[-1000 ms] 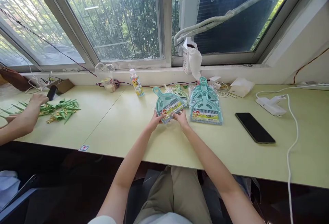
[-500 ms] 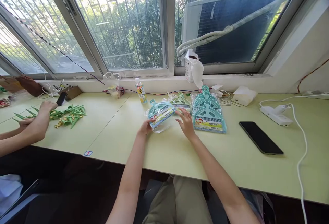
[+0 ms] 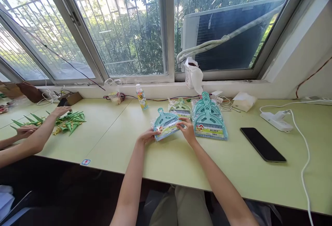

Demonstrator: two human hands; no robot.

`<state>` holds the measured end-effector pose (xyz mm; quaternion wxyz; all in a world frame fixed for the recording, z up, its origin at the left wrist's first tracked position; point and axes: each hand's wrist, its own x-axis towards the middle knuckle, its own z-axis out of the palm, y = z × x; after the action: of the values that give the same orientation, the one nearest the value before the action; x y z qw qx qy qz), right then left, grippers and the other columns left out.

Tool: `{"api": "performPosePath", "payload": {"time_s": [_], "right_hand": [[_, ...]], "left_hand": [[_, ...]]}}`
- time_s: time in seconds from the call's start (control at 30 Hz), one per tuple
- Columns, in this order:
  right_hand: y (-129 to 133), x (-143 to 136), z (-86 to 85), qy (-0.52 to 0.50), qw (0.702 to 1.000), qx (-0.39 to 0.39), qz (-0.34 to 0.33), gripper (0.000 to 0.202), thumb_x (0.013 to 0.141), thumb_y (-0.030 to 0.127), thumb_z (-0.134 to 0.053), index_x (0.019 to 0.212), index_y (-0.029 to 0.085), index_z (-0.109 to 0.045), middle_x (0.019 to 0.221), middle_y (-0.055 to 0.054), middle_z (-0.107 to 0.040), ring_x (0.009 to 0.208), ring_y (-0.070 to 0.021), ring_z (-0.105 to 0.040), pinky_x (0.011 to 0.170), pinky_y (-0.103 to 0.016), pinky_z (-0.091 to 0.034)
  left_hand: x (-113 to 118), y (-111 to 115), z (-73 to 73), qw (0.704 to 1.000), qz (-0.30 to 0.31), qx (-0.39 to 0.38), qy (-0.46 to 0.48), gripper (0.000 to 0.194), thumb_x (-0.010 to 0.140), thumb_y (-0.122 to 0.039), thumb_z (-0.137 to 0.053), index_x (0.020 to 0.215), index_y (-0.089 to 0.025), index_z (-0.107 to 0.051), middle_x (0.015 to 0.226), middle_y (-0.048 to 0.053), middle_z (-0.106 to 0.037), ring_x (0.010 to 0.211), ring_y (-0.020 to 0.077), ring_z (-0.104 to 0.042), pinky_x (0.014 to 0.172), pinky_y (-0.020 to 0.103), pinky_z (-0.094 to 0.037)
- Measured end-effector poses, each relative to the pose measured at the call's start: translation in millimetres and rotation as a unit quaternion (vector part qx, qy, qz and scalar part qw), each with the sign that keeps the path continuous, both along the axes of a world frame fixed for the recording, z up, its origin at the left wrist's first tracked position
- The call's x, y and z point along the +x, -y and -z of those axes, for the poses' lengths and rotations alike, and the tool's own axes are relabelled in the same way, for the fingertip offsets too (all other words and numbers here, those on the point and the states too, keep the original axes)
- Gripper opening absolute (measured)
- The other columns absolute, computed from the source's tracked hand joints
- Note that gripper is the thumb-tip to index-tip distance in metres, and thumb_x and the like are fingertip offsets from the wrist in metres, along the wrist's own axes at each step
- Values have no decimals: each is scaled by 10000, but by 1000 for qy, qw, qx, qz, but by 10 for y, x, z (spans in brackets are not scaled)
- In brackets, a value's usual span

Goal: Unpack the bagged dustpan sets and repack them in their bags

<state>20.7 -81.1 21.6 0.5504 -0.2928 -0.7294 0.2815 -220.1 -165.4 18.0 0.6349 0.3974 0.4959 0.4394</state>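
Note:
A turquoise mini dustpan and brush set (image 3: 166, 123) in a clear plastic bag with a printed label is held between my two hands, its handle pointing away from me. My left hand (image 3: 146, 136) is closed on its lower left corner, thumb over the front. At the right edge, my right hand (image 3: 187, 130) pinches the bag with thumb and fingers. Behind it lies a pale green dustpan set (image 3: 181, 105). Just right of my right hand, several turquoise bagged dustpan sets (image 3: 210, 124) overlap in a pile.
A drink bottle (image 3: 141, 97) stands near the sill. To the right are a black phone (image 3: 262, 145) and a power strip (image 3: 276, 120) with a white cable. At the left, another person's hands (image 3: 61, 111) are over green cone-shaped pieces (image 3: 72, 120). A tissue pack (image 3: 193, 75) sits by the window.
The held set has turned, so its handle and face now show more fully. My right fingers, spread before, have closed on its right edge. The other person's upper hand has opened out.

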Motion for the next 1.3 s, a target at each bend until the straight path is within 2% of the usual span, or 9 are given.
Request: {"api": "performPosePath", "payload": {"time_s": [0.17,0.27,0.47,0.57,0.7,0.77,0.9,1.03,1.3], "right_hand": [[42,-89,126,-36,997,-54,46,211,781,390,-628,779,191,-698,1172,-115,-555,1114,-255,-539,973,-411,-415],[44,-119,172,-87,983,-157,34,402,715,398,-677,1070,212,-640,1153,-98,-600,1048,-242,-581,895,-395,-475],[-61,-148,279,-193,895,-394,-82,634,531,439,-775,1080,148,-643,847,-59,-693,714,-197,-636,570,-286,-513],[-66,-190,351,-265,874,-406,-44,526,491,416,-787,924,138,-679,787,-54,-693,679,-183,-628,524,-254,-482],[-23,-246,416,-318,858,-403,-29,465,505,384,-784,892,153,-671,796,-42,-696,690,-176,-634,573,-261,-503],[-9,-269,439,-326,853,-407,-26,491,509,380,-780,930,160,-658,830,-44,-698,702,-182,-641,576,-267,-509],[-17,-294,471,-318,852,-416,13,539,502,387,-764,980,180,-626,873,-45,-692,724,-192,-647,539,-259,-499],[-16,-293,447,-299,858,-419,14,564,505,388,-754,1009,202,-584,881,-41,-683,747,-198,-648,535,-258,-498],[67,-297,378,-231,889,-395,-29,488,585,377,-705,990,239,-469,832,-15,-646,739,-184,-620,525,-238,-449]], "left_hand": [[29,56,-75,999,8,37,-29,663,640,-260,-801,1209,-140,-481,1086,141,-656,785,228,-691,652,309,-589],[30,76,-76,997,5,53,-56,723,644,-283,-797,1272,-186,-451,1158,126,-630,808,224,-687,628,297,-583],[228,45,-119,993,-67,80,-50,842,731,-430,-716,1431,-210,-304,1235,161,-585,882,256,-671,646,344,-581],[378,72,-211,983,-89,158,-25,979,772,-471,-669,1489,-335,-17,1382,140,-468,1059,276,-613,755,396,-570],[426,113,-276,964,7,261,-44,1227,622,-311,-828,1467,-408,57,1483,119,-330,1251,297,-466,906,395,-505],[384,92,-245,958,2,273,-84,1165,592,-297,-844,1478,-392,-94,1438,119,-395,1226,290,-485,934,395,-485],[275,-8,-113,950,-79,228,-198,518,695,-468,-727,1146,-226,-643,1261,120,-534,1091,280,-557,798,367,-547],[261,-78,-27,957,-115,191,-187,459,761,-555,-606,950,-148,-700,1123,130,-588,1001,260,-580,668,346,-579],[297,-114,-1,949,-271,123,-102,979,659,-380,-753,1446,-291,-177,940,29,-646,725,157,-644,587,291,-570]]}}
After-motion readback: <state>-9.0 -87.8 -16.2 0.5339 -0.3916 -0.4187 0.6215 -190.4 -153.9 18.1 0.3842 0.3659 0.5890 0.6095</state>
